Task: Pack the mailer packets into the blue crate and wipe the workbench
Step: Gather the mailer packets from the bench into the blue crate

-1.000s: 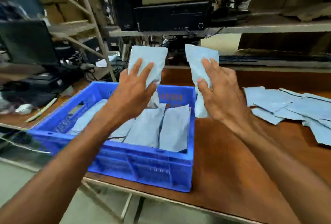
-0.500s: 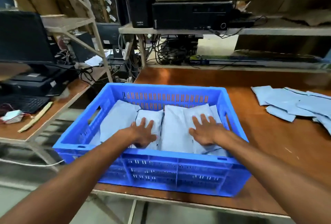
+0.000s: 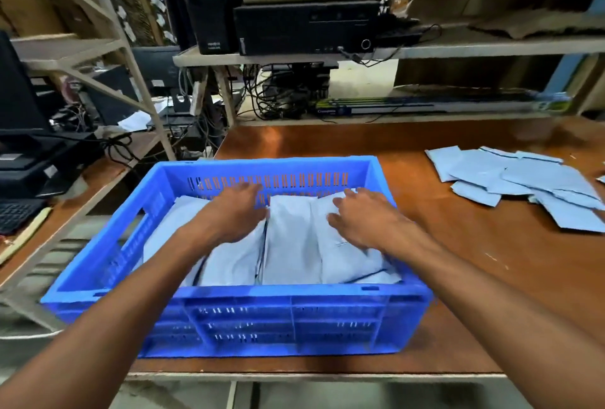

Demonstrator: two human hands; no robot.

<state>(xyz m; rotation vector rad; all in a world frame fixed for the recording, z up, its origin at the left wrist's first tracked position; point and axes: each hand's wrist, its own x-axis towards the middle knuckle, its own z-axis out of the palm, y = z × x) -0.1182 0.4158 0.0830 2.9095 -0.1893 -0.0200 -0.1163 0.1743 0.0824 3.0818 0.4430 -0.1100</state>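
Packing looks partly done: several pale mailer packets (image 3: pixel 291 245) lie in rows inside the blue crate (image 3: pixel 294 320) at the near left of the workbench (image 3: pixel 425 212). The left hand (image 3: pixel 235 212) and right hand (image 3: pixel 363 219) are set apart, pressing flat on them and gripping nothing. A loose pile of packets (image 3: pixel 530 179) lies well to the right of the crate, and wiping seems not yet begun (no cloth in view). The brown wooden bench is backed by shelving with a desktop computer (image 3: pixel 307 29), a speaker (image 3: pixel 209 16) and tangled cables (image 3: pixel 281 97).

Dim, perhaps motion-blurred, edge-warped view
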